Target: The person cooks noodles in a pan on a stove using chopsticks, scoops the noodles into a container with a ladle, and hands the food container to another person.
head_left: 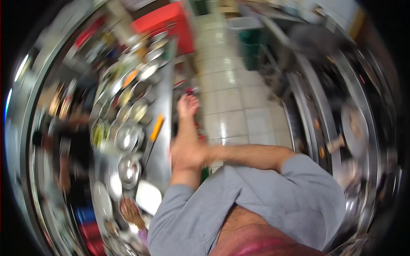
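Observation:
My left arm reaches forward along the counter's edge. Its hand [188, 106] is blurred, with the fingers apart and no object visible in it. Across my body comes my right arm; its hand [185, 154] lies against my left forearm, and motion smears its fingers. Beside my arms, on the steel counter [162, 98], lies a knife with a yellow handle [157, 128]. Metal bowls [129, 170] and a white square plate [148, 197] are close to it.
Several bowls of food [139, 111] line the counter. Another person's hand [129, 210] is over its near end; a person in black [77, 149] is beyond it. A red bin [185, 32] stands ahead. Right of the tiled floor [224, 104] are a green bin [251, 47] and stove-like equipment [316, 98].

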Motion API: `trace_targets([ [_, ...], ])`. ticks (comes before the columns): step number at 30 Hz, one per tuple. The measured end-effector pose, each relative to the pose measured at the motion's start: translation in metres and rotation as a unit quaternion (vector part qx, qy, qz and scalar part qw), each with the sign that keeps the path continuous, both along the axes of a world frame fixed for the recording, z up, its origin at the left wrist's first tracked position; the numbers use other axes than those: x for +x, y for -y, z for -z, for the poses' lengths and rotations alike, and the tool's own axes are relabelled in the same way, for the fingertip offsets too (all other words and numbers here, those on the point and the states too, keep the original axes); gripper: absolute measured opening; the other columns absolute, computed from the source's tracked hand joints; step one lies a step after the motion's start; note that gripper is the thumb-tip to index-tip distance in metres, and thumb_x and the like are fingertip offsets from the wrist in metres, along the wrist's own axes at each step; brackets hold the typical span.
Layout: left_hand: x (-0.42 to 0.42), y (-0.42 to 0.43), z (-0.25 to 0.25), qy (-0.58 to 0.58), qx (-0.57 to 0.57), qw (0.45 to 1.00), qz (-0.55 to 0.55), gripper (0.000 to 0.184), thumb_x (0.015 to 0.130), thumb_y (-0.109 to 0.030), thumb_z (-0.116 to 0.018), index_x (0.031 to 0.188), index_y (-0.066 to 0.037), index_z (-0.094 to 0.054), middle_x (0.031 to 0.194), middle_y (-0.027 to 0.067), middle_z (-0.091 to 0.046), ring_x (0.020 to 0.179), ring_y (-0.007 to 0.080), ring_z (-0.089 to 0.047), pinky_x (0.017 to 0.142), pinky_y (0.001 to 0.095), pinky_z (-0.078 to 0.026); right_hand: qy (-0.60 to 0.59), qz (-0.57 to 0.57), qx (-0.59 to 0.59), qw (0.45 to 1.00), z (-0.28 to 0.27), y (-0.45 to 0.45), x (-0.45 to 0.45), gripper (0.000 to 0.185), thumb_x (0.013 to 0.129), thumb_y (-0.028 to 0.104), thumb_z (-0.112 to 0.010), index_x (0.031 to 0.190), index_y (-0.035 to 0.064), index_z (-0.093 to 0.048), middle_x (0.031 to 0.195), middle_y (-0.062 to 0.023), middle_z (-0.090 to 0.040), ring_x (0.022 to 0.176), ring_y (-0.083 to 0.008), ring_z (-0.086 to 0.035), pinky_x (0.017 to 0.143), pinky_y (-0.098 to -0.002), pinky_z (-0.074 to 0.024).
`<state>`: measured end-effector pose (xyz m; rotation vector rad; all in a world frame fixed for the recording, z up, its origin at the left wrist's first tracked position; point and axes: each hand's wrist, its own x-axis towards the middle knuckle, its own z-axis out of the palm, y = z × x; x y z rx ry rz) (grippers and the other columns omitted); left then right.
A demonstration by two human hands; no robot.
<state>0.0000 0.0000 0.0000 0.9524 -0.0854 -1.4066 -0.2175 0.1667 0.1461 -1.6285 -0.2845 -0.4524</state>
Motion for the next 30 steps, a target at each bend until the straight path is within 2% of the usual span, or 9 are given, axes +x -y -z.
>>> trace_targets([
  [3, -0.123, 0.034, -0.053, 0.137, -0.123, 0.98, 0.081, 0.022, 0.088, -0.032, -0.056, 0.099, -0.013, -0.055, 0.079, 0.0014, -0.058, 0.072, 0.0172, -0.055, 0.067, 0.0338, -0.047, 0.107, 0.06, -0.325, 0.938, -0.038, 0.046, -0.048, 0.033, 0.092, 0.027, -0.047, 0.104, -0.0017, -0.057, 0.102, -0.0155, -0.06, 0.098, -0.0278, -0.056, 0.091, -0.0364, -0.0416],
  [5, -0.091, -0.02, -0.015, 0.257, 0.035, 0.943, 0.208, 0.024, 0.088, -0.032, -0.055, 0.101, -0.012, -0.055, 0.086, -0.0004, -0.059, 0.077, 0.0135, -0.056, 0.068, 0.0294, -0.047, 0.085, 0.192, -0.227, 0.951, -0.018, 0.045, -0.056, 0.032, 0.09, 0.026, -0.05, 0.102, -0.0029, -0.059, 0.103, -0.0169, -0.061, 0.096, -0.032, -0.057, 0.086, -0.0374, -0.0446],
  [7, -0.131, -0.047, 0.086, 0.364, -0.048, 0.913, 0.178, 0.016, 0.088, -0.026, -0.054, 0.091, -0.011, -0.055, 0.081, 0.0026, -0.056, 0.067, 0.0115, -0.053, 0.058, 0.0265, -0.045, -0.021, 0.318, -0.2, 0.926, 0.015, 0.073, -0.113, 0.03, 0.086, 0.023, -0.055, 0.101, -0.0017, -0.061, 0.102, -0.0167, -0.061, 0.097, -0.0307, -0.058, 0.085, -0.0366, -0.045],
  [10, -0.12, -0.146, 0.15, 0.315, 0.017, 0.88, 0.355, 0.016, 0.087, -0.025, -0.053, 0.078, -0.013, -0.05, 0.063, 0.0012, -0.052, 0.049, 0.0128, -0.049, 0.042, 0.0279, -0.041, -0.143, 0.5, -0.014, 0.854, 0.039, 0.08, -0.196, 0.028, 0.084, 0.019, -0.057, 0.104, 0.0, -0.061, 0.101, -0.0144, -0.063, 0.093, -0.0231, -0.061, 0.081, -0.0328, -0.0476],
  [13, -0.076, -0.242, 0.207, 0.353, 0.224, 0.767, 0.487, 0.015, 0.087, -0.024, -0.053, 0.08, -0.012, -0.051, 0.062, 0.0006, -0.05, 0.049, 0.0121, -0.048, 0.041, 0.027, -0.04, -0.151, 0.72, 0.064, 0.675, 0.089, 0.063, -0.274, 0.027, 0.081, 0.018, -0.058, 0.103, 0.0024, -0.062, 0.097, -0.0128, -0.065, 0.089, -0.02, -0.061, 0.08, -0.0326, -0.048],
  [18, -0.058, -0.259, 0.201, 0.371, 0.297, 0.674, 0.566, 0.012, 0.087, -0.021, -0.053, 0.083, -0.01, -0.052, 0.059, -0.0004, -0.048, 0.047, 0.0108, -0.046, 0.039, 0.0256, -0.038, -0.172, 0.921, 0.109, 0.333, 0.085, -0.013, -0.399, 0.023, 0.081, 0.013, -0.057, 0.101, 0.0042, -0.062, 0.095, -0.0135, -0.063, 0.087, -0.0234, -0.061, 0.076, -0.0338, -0.0475],
  [23, -0.081, -0.202, 0.19, 0.379, 0.246, 0.711, 0.539, 0.01, 0.087, -0.019, -0.054, 0.086, -0.008, -0.054, 0.057, -0.0013, -0.045, 0.046, 0.0095, -0.044, 0.037, 0.0242, -0.035, -0.334, 0.941, 0.04, 0.032, 0.11, -0.071, -0.532, 0.034, 0.079, 0.017, -0.061, 0.11, 0.0058, -0.058, 0.101, -0.0162, -0.056, 0.09, -0.0295, -0.058, 0.077, -0.0372, -0.047],
  [27, -0.144, -0.105, 0.178, 0.311, 0.074, 0.818, 0.477, 0.01, 0.087, -0.017, -0.054, 0.088, -0.007, -0.055, 0.055, -0.0021, -0.043, 0.045, 0.0085, -0.043, 0.035, 0.023, -0.033, -0.509, 0.85, 0.069, -0.113, 0.122, -0.105, -0.598, 0.046, 0.081, 0.034, -0.061, 0.117, 0.0095, -0.049, 0.11, -0.0204, -0.046, 0.107, -0.0363, -0.045, 0.081, -0.0518, -0.041],
  [30, -0.248, -0.016, 0.157, 0.412, 0.007, 0.817, 0.403, 0.013, 0.088, -0.017, -0.054, 0.087, -0.004, -0.054, 0.06, -0.0018, -0.045, 0.047, 0.0059, -0.042, 0.036, 0.0215, -0.032, -0.528, 0.831, 0.078, -0.158, 0.13, -0.12, -0.615, 0.048, 0.081, 0.034, -0.06, 0.119, 0.0085, -0.047, 0.112, -0.0211, -0.044, 0.107, -0.036, -0.043, 0.081, -0.0533, -0.04],
])
